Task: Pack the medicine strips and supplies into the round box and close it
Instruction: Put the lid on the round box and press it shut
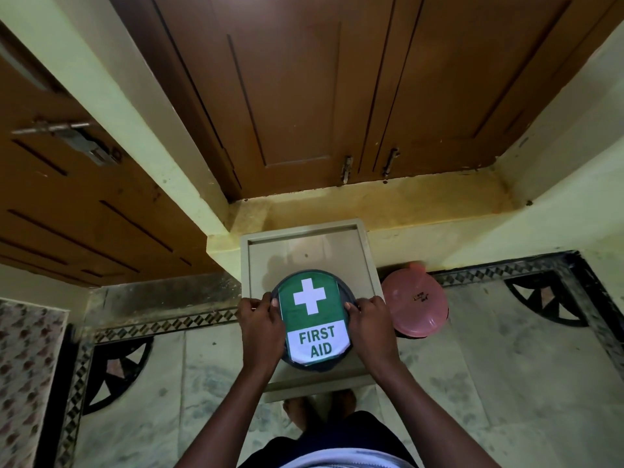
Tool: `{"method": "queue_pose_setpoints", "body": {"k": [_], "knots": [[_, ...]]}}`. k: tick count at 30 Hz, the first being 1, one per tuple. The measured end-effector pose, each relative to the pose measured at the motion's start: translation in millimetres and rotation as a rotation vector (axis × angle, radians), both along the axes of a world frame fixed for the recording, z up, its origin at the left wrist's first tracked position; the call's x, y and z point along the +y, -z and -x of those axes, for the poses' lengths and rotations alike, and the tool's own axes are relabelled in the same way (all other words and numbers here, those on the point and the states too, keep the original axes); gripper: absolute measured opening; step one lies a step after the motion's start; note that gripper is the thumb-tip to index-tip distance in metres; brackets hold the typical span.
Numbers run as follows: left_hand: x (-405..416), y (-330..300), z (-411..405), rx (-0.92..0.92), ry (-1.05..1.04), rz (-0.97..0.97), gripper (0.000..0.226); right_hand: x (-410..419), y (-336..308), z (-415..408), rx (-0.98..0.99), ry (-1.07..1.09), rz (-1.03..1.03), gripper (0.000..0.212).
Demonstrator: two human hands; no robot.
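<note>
A round dark box (312, 319) sits on a small beige table (304, 244), its lid covered by a green and white label with a white cross and the words FIRST AID. My left hand (261, 324) grips the lid's left edge, fingers curled over the rim. My right hand (369, 324) grips the right edge the same way. The lid lies flat over the box, so its contents are hidden. No medicine strips or loose supplies show on the table.
A pink round lid or container (417, 304) rests on the floor just right of the table. Brown cupboard doors (304, 96) rise behind the table above a yellow ledge. A brown door (67, 197) stands at the left. My feet show below the table's front edge.
</note>
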State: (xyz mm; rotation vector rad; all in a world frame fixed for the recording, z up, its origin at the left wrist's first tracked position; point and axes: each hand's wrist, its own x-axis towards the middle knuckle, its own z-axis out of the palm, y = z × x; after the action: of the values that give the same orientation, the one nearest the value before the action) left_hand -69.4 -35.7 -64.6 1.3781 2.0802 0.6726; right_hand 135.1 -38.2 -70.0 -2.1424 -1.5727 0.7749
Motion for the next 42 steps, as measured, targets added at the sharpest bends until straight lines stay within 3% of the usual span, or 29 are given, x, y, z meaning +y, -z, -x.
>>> {"method": "queue_pose_setpoints", "body": {"k": [5,10,17,23,26,31,34,36,39,42], "knots": [[-5,7,3,0.043,0.056,-0.001,0.043,33,-7,8,-0.06,-0.037,0.124,0.058],[-7,5,2,0.016,0.066,-0.009,0.038,38,-4,17,-0.098,-0.047,0.113,0.056],[1,7,6,0.121,0.112,0.054,0.044,44,2,8,-0.096,-0.054,0.091,0.062],[4,8,3,0.12,0.101,0.117,0.025,45,-1,10,-0.125,-0.049,0.09,0.062],[-1,4,1,0.078,0.075,0.127,0.033,40,-1,10,-0.14,-0.049,0.106,0.06],[-26,3,10,-0.079,-0.023,0.148,0.055,12,3,-14,0.221,-0.008,0.132,0.052],[-44,6,19,-0.358,-0.116,0.197,0.062,-10,1,-32,0.588,0.099,0.251,0.03],[-50,4,21,-0.513,-0.123,0.257,0.062,-22,1,-37,0.762,0.146,0.313,0.036],[-54,0,22,-0.649,-0.128,0.274,0.066,-27,-1,-37,0.845,0.187,0.308,0.04],[-58,-4,18,-0.765,-0.136,0.267,0.054,-30,3,-33,0.853,0.221,0.308,0.039]]}}
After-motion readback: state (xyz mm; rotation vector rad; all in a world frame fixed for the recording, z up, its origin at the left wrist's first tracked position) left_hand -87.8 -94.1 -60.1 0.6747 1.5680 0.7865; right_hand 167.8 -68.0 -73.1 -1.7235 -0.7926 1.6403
